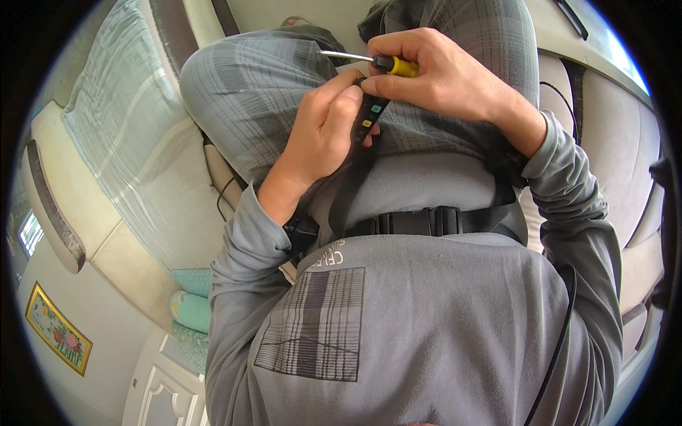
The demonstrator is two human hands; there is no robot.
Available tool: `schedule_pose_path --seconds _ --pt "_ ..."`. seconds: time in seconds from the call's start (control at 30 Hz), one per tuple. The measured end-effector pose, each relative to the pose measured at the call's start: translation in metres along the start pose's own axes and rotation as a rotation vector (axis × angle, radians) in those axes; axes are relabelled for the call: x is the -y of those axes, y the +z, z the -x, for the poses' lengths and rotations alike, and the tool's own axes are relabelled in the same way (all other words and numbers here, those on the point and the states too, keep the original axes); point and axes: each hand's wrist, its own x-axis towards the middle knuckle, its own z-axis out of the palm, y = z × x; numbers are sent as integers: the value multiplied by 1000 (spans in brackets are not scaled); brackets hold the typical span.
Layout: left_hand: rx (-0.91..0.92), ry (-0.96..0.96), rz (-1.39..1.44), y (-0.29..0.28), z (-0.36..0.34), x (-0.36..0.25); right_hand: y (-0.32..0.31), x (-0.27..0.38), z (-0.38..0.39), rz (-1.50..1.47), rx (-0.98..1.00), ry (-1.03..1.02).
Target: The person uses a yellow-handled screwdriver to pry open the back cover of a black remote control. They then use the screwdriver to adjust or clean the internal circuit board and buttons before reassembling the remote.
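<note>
A slim black remote control (371,115) with coloured buttons, a green one and a yellow one showing, is in my left hand (316,135). The left fingers close round its sides, and its far end is partly hidden by them. My right hand (455,78) grips a screwdriver (403,67) by its yellow and black handle. Its bare metal shaft points left, above the left hand and clear of the remote. The right thumb and a finger meet the remote's far end; what they do there is too covered to make out.
My legs in grey plaid trousers (241,92) lie under both hands. A black strap with a buckle (444,220) crosses my waist. Beige sofa seating (614,135) is to the right; a pale cover (138,128) drapes the left side. A dark slim object (570,20) lies at the upper right.
</note>
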Motion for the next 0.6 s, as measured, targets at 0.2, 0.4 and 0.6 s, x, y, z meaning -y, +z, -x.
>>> schedule_pose_path --seconds 0.2,0.4,0.6 --pt "-8 48 -39 0 -2 7 2 -2 -1 85 -14 31" --pt "16 56 -158 -4 -1 13 3 2 0 95 -8 77" --pt "7 63 -201 -4 -1 16 4 0 1 127 -29 53"
